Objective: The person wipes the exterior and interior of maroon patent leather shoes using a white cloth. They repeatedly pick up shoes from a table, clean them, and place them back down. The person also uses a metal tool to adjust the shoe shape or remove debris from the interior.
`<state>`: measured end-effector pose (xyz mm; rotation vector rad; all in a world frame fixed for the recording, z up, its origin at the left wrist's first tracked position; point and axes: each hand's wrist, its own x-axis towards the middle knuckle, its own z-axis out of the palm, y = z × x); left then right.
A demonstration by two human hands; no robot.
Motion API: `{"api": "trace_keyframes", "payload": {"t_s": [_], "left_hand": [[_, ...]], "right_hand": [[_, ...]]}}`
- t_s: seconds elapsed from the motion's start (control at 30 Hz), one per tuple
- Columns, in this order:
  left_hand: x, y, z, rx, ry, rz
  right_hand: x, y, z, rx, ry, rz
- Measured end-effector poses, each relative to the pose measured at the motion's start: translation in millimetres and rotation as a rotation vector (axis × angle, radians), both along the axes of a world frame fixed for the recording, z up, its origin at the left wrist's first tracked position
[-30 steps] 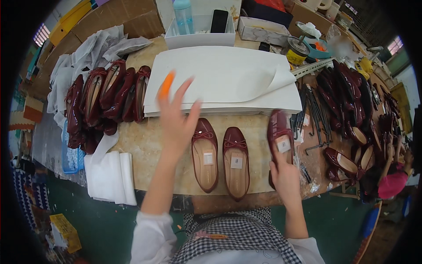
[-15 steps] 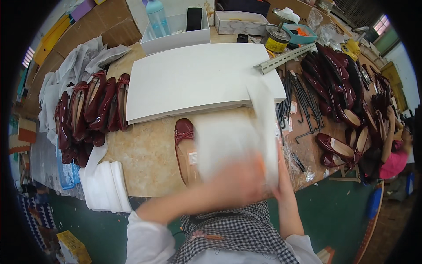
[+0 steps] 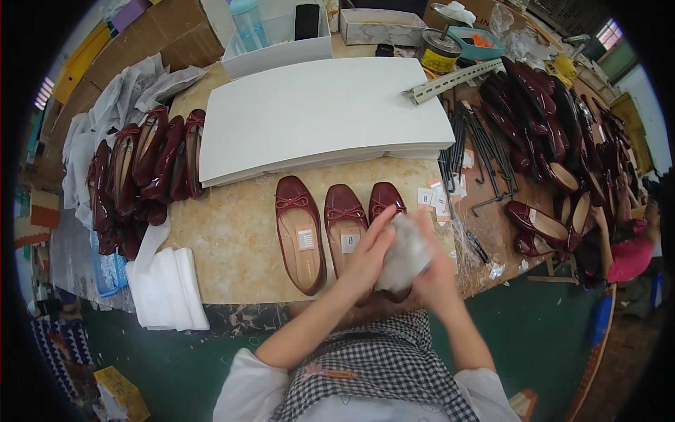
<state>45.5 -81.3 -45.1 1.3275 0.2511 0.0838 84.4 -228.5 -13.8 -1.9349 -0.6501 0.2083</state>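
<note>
Between my two hands is a crumpled wad of thin white paper [image 3: 406,252], slightly blurred. My left hand [image 3: 371,254] presses it from the left with curved fingers, and my right hand [image 3: 434,273] cups it from the right. Below the wad lies a dark red flat shoe [image 3: 386,198] with a bow, its middle hidden by paper and hands. A second shoe [image 3: 342,204] lies just left of it, partly behind my left hand. Further left, a third shoe [image 3: 298,235] shows whole, a small printed label inside it.
Beyond the shoes lies a thick stack of white paper sheets [image 3: 323,116] with a slotted metal bar [image 3: 457,81] on its corner. More red shoes lie in piles left [image 3: 144,162] and right [image 3: 541,126]. Black bent rods [image 3: 485,148] and paper tags [image 3: 437,200] lie right. Another person [image 3: 629,253] works far right.
The sheet of white paper that was spread and blurred over the shoes is now a small wad between my hands. Two shoes it covered now show.
</note>
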Motion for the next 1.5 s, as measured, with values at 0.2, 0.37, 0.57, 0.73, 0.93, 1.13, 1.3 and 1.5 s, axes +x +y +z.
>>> {"api": "trace_keyframes", "payload": {"t_s": [0.2,0.37,0.57,0.73,0.93,1.13,1.3,1.5], "left_hand": [[-20.8,-25.3,-18.1,1.101,-0.266,-0.194],[-41.2,-46.7,-14.0,1.38,-0.169,-0.504],[-42.4,-45.9,-19.4,1.467,-0.225,-0.371],[-25.7,-39.6,-11.8,1.473,-0.226,-0.519],[119.2,127.4,36.5,1.794,-0.273,0.21],[143.9,181.0,6.6,1.605,0.054,0.304],[73.4,89.6,43.4,1.466,-0.542,-0.137],[-29.5,42.9,68.2,0.767,-0.745,-0.183]], "right_hand": [[46.4,-11.2,-43.5,-0.074,0.06,-0.078],[45.0,42.9,-68.3,-0.702,-0.552,0.011],[58.1,19.1,-44.0,-0.232,0.008,0.069],[76.5,50.6,-74.1,-0.328,-0.178,-0.154],[46.8,-5.6,-40.7,-0.161,0.01,-0.078],[26.1,-18.3,-39.5,-0.019,0.21,-0.071],[15.2,4.2,-17.8,0.614,0.61,-0.218],[-5.7,20.8,-1.6,0.81,1.231,0.06]]}}
